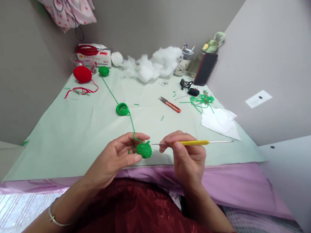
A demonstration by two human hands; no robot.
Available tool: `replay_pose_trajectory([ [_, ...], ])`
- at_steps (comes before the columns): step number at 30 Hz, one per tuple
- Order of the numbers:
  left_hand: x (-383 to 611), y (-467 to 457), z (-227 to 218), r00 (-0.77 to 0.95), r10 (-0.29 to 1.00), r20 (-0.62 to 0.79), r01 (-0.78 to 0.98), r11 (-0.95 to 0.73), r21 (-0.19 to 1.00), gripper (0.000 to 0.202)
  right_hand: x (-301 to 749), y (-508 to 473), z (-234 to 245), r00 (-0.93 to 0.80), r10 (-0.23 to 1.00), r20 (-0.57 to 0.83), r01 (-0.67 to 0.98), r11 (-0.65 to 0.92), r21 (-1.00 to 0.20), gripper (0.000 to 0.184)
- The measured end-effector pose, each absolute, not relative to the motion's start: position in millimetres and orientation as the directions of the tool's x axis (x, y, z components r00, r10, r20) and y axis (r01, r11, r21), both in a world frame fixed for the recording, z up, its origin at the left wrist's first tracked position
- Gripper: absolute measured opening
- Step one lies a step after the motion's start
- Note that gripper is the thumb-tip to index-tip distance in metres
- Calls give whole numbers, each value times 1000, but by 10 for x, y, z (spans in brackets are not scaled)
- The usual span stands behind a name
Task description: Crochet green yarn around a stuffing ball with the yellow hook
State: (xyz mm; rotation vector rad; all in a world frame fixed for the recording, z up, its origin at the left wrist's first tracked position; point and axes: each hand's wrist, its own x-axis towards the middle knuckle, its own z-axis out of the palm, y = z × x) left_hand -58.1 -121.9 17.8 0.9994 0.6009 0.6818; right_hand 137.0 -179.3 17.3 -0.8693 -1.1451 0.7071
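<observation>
Between the thumb and fingers of my left hand (120, 153) is a small round green crochet piece (144, 150), with a short loop standing at its top. Green yarn runs from it over my left fingers to a green ring-shaped yarn holder (122, 109), then on to a green yarn ball (104, 71) at the back. My right hand (188, 153) grips a crochet hook (194, 142) by its yellow handle. The hook's thin metal tip points left, just apart from the crochet piece; its other metal end sticks out to the right.
Orange thread snips (170, 105) lie mid-table. White stuffing (151, 64) is heaped at the back, beside a cup of pens (184, 62) and a phone (206, 68). Red yarn (82, 75) sits back left. Green yarn scraps (202, 100) and white sheet material (219, 120) lie right.
</observation>
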Motion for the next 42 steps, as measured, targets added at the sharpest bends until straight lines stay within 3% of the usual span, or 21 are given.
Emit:
replay_pose_trajectory([
  [18,-578,-1202,203,652,748,-122,-216,338,916,29,1355,-1766,190,279,837,471,-38,500,-865,15],
  [27,-596,-1200,188,647,756,-102,-209,304,930,28,1331,-1790,211,271,812,516,73,517,-853,18],
  [35,-543,-1243,217,667,742,-66,-244,300,922,78,1303,-1764,139,152,847,509,45,508,-860,17],
  [38,-543,-1246,231,646,762,-46,-188,218,958,86,1303,-1763,109,151,850,504,53,502,-863,16],
  [42,-544,-1237,246,605,796,-6,-107,90,990,83,1308,-1751,84,182,885,429,-67,446,-892,14],
])
